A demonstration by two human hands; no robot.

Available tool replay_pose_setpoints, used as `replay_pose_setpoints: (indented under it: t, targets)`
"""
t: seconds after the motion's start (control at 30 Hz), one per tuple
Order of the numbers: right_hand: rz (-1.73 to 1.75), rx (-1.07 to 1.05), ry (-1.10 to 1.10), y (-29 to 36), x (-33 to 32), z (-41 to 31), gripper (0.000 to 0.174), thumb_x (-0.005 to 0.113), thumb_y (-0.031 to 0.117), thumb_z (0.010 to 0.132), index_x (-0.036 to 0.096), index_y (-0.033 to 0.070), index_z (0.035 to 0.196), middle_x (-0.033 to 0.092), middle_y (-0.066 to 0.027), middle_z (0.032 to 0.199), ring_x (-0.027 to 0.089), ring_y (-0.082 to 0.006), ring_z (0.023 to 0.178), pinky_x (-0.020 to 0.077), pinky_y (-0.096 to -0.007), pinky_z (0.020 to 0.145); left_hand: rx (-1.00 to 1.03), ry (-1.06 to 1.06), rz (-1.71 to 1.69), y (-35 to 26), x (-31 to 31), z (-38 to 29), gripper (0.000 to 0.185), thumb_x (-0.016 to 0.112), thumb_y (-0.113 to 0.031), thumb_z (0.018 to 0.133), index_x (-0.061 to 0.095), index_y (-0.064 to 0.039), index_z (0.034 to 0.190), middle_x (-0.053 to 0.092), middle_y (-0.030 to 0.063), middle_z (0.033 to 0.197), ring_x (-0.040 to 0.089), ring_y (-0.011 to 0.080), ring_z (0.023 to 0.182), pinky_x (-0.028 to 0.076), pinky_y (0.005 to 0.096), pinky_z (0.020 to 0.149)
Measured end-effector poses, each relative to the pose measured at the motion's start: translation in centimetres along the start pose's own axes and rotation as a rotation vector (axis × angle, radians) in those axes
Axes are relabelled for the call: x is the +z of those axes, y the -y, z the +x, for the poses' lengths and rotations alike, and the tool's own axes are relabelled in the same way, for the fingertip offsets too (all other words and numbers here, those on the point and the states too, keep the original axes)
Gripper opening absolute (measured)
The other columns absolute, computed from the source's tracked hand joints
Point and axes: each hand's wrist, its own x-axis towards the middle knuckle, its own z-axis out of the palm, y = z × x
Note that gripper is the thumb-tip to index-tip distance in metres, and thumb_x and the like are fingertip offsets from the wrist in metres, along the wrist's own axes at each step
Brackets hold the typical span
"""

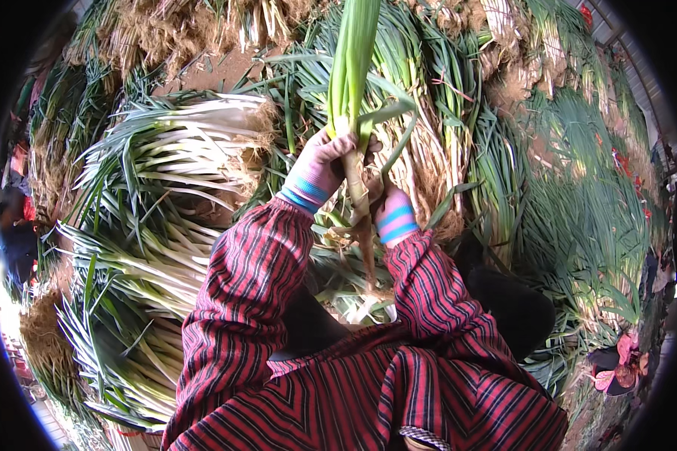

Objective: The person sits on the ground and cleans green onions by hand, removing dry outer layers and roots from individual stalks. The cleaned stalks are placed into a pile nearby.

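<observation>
My left hand (322, 163), in a pink knit glove with blue cuff bands, is closed around a thick green onion stalk (354, 67). The stalk points away from me, and its root end hangs down between my forearms. Just right of it, my right hand (392, 206), gloved alike, has its fingers at the stalk's lower side, by a loose leaf (401, 144) that bends off to the right. Those fingers are partly hidden, so whether they pinch the leaf cannot be told. Peeled-off leaves and husks (361, 307) lie beneath, between my dark-clad legs.
White-stemmed onions (203, 144) lie at the left, with more stacked (163, 270) nearer me. Unpeeled bundles with brown roots (429, 152) lie ahead and right. A wide heap of green onions (581, 208) fills the far right. Bare soil (225, 70) shows ahead.
</observation>
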Motion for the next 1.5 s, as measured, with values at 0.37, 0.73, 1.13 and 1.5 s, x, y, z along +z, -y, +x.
replay_pose_setpoints:
  t: [0.37,0.73,1.13,1.5]
  targets:
    - [-1.123,-0.12,-0.036,4.4,-6.7,-2.3,0.031,0.063,0.035,0.091,0.071,0.008,0.106,0.072,-0.0092,0.093,0.067,-0.0197,0.088,0.0504,-0.033,0.074,0.102,-0.091,0.024,-0.5,0.2,0.3,0.033,0.064,-0.023,0.089,0.05,-0.006,0.113,0.061,0.0099,0.099,0.059,0.0187,0.089,0.049,0.0326,0.083]
    - [-1.168,-0.568,0.136,5.5,5.5,-4.6,0.054,0.082,0.017,0.067,0.06,-0.003,0.112,0.067,-0.0171,0.1,0.066,-0.0232,0.089,0.0525,-0.0337,0.08,0.122,-0.193,0.002,0.4,-0.3,1.0,0.02,0.059,-0.01,0.09,0.052,-0.006,0.109,0.055,0.0031,0.091,0.056,0.0159,0.082,0.05,0.031,0.075]
    - [-0.817,-0.574,0.186,4.7,7.1,-5.6,0.019,0.067,-0.008,0.076,0.062,0.003,0.091,0.065,-0.004,0.085,0.063,-0.0143,0.075,0.0517,-0.0279,0.068,0.193,-0.308,-0.065,0.6,-1.9,1.0,0.025,0.062,-0.012,0.089,0.053,-0.004,0.111,0.061,0.0084,0.097,0.062,0.021,0.086,0.054,0.037,0.079]
    - [-1.601,-1.104,1.351,7.6,10.0,-7.5,0.021,0.061,0.008,0.067,0.058,0.008,0.087,0.055,-0.0061,0.083,0.059,-0.0252,0.081,0.0525,-0.0355,0.07,0.273,-0.39,0.133,-1.1,-1.0,0.2,0.014,0.056,-0.009,0.093,0.053,-0.001,0.103,0.061,0.0085,0.086,0.06,0.0172,0.067,0.052,0.0297,0.061]
